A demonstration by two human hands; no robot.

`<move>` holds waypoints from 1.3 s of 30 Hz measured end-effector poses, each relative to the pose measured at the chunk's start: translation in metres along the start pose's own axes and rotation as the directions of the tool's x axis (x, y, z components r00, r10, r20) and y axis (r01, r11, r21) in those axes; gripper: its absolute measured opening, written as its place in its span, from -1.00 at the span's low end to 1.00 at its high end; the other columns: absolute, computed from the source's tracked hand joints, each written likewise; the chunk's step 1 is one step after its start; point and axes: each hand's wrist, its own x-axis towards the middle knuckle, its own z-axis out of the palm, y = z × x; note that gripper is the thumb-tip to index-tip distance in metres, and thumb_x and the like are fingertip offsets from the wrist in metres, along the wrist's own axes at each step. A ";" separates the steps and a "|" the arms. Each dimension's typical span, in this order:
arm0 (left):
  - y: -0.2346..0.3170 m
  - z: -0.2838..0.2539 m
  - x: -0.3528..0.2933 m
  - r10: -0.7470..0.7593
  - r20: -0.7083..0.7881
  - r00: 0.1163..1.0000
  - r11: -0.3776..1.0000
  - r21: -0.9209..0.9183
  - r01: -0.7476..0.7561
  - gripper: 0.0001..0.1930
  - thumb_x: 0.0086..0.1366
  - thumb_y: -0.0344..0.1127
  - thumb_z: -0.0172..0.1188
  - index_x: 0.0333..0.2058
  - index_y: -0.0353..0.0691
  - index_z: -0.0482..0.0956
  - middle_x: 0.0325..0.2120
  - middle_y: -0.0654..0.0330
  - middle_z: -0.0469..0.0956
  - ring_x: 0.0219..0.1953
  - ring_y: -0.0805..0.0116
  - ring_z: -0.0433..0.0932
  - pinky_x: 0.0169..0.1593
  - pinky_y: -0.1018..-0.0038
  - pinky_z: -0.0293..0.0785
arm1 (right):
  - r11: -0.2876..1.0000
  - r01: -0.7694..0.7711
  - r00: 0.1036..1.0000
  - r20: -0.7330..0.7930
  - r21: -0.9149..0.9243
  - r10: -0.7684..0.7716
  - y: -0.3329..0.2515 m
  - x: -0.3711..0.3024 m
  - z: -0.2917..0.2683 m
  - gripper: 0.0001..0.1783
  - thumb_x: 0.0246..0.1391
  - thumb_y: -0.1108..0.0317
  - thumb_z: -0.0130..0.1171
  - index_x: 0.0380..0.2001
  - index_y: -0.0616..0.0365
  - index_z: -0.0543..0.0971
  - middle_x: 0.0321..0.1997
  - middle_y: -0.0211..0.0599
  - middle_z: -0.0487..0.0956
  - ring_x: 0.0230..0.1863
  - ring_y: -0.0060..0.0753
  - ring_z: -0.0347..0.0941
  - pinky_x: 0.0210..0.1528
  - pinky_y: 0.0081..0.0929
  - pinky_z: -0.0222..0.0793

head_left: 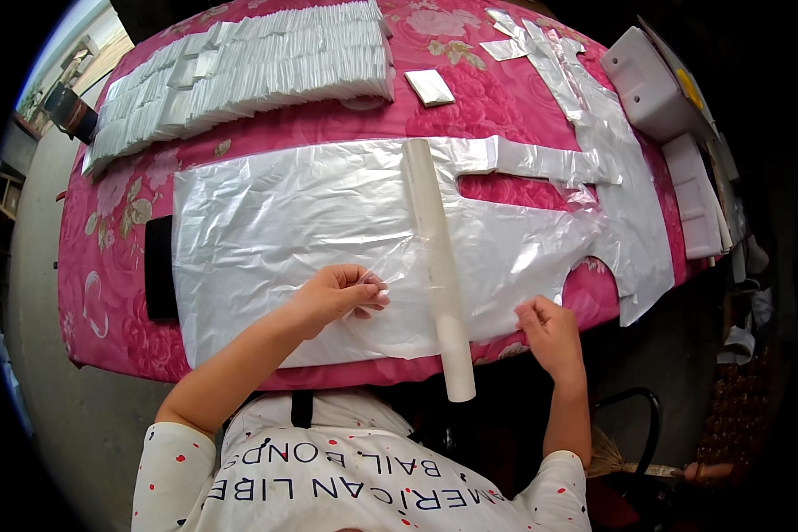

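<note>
A large white plastic vest bag lies spread flat in front of me, its handle ends toward the right. Across its middle rests a long pale tube, its near end sticking out past the table edge. My left hand is closed in a pinch on a thin, crinkled piece of clear plastic film, just left of the tube. To the right of the tube, my right hand has its fingers pinched together at the bag's near edge, beside the curved cut-out. What lies between those fingers is hidden.
Rows of folded white plastic packets fill the far left of the pink flowered tablecloth. One folded packet lies apart. More flattened bags and white boxes are at the right. A black flat piece shows at the left.
</note>
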 end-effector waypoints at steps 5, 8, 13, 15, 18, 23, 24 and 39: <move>0.011 -0.069 -0.035 -0.011 -0.050 0.999 0.999 0.046 0.013 -0.83 0.22 -0.35 0.07 -0.26 -0.30 0.49 -0.40 0.15 0.57 -0.35 0.46 0.53 -0.25 0.54 0.43 | 0.998 0.029 0.902 0.432 -0.062 0.001 -0.017 -0.041 0.059 -0.39 -0.21 -0.12 0.24 -0.30 0.25 0.51 -0.47 -0.16 0.58 -0.42 -0.19 0.53 -0.31 -0.40 0.41; 0.018 -0.113 -0.064 -0.044 -0.190 0.981 0.997 0.057 0.056 -0.84 0.20 -0.40 0.08 -0.27 -0.32 0.48 -0.39 0.15 0.56 -0.37 0.47 0.53 -0.27 0.58 0.43 | 0.998 -0.062 0.903 0.426 0.007 0.053 -0.010 -0.043 0.059 -0.46 -0.21 -0.04 0.25 -0.33 0.26 0.52 -0.48 -0.17 0.58 -0.43 -0.24 0.53 -0.31 -0.43 0.40; 0.037 -0.144 -0.097 0.116 -0.372 0.921 0.893 0.446 0.067 -0.81 0.07 -0.54 0.08 -0.27 -0.35 0.47 -0.37 0.14 0.56 -0.34 0.45 0.54 -0.27 0.59 0.43 | 0.997 -0.073 0.914 0.398 -0.037 0.082 -0.008 -0.044 0.054 -0.50 -0.21 0.01 0.24 -0.34 0.26 0.52 -0.50 -0.17 0.57 -0.46 -0.25 0.52 -0.33 -0.45 0.40; 0.047 -0.144 -0.099 0.233 -0.360 0.903 0.731 0.677 0.081 -0.77 0.02 -0.58 0.07 -0.27 -0.38 0.46 -0.37 0.14 0.55 -0.35 0.45 0.54 -0.27 0.57 0.44 | 0.997 -0.071 0.918 0.388 -0.041 0.081 -0.009 -0.044 0.053 -0.51 -0.21 0.03 0.24 -0.34 0.26 0.52 -0.50 -0.17 0.57 -0.46 -0.25 0.52 -0.33 -0.45 0.40; 0.059 -0.108 -0.090 0.587 -0.229 0.777 0.255 0.963 0.091 -0.75 0.03 -0.60 0.06 -0.25 -0.34 0.47 -0.31 0.09 0.53 -0.25 0.19 0.52 -0.15 0.42 0.42 | 0.996 -0.075 0.920 0.381 -0.052 0.089 -0.008 -0.043 0.052 -0.52 -0.21 0.04 0.23 -0.35 0.26 0.52 -0.51 -0.17 0.56 -0.47 -0.24 0.52 -0.34 -0.44 0.40; 0.039 0.004 -0.028 0.694 0.185 0.696 0.152 0.907 -0.393 -0.64 0.08 -0.55 0.06 -0.09 -0.29 0.39 -0.05 0.05 0.40 -0.02 0.03 0.37 0.01 0.29 0.33 | 0.995 -0.097 0.928 0.357 -0.030 0.102 -0.006 -0.045 0.050 -0.53 -0.22 0.04 0.23 -0.36 0.25 0.52 -0.51 -0.16 0.56 -0.46 -0.22 0.52 -0.33 -0.43 0.40; 0.028 0.021 -0.014 0.698 0.216 0.683 0.149 0.888 -0.434 -0.60 0.09 -0.52 0.07 -0.03 -0.30 0.34 0.01 0.03 0.34 0.04 0.01 0.31 0.06 0.28 0.29 | 0.995 -0.092 0.928 0.359 -0.030 0.097 -0.007 -0.046 0.049 -0.53 -0.22 0.04 0.23 -0.36 0.25 0.53 -0.51 -0.16 0.57 -0.46 -0.22 0.52 -0.33 -0.43 0.40; -0.030 0.070 0.051 0.627 0.221 0.747 -0.099 0.974 -0.205 -0.32 0.13 -0.15 -0.13 0.13 -0.58 0.07 0.20 -0.21 0.00 0.29 -0.03 -0.08 0.30 0.18 -0.22 | 0.978 -0.203 0.836 0.529 0.048 0.147 -0.031 0.019 0.031 -0.34 -0.09 -0.21 0.15 -0.47 0.34 0.56 -0.57 -0.16 0.56 -0.53 -0.36 0.51 -0.40 -0.51 0.40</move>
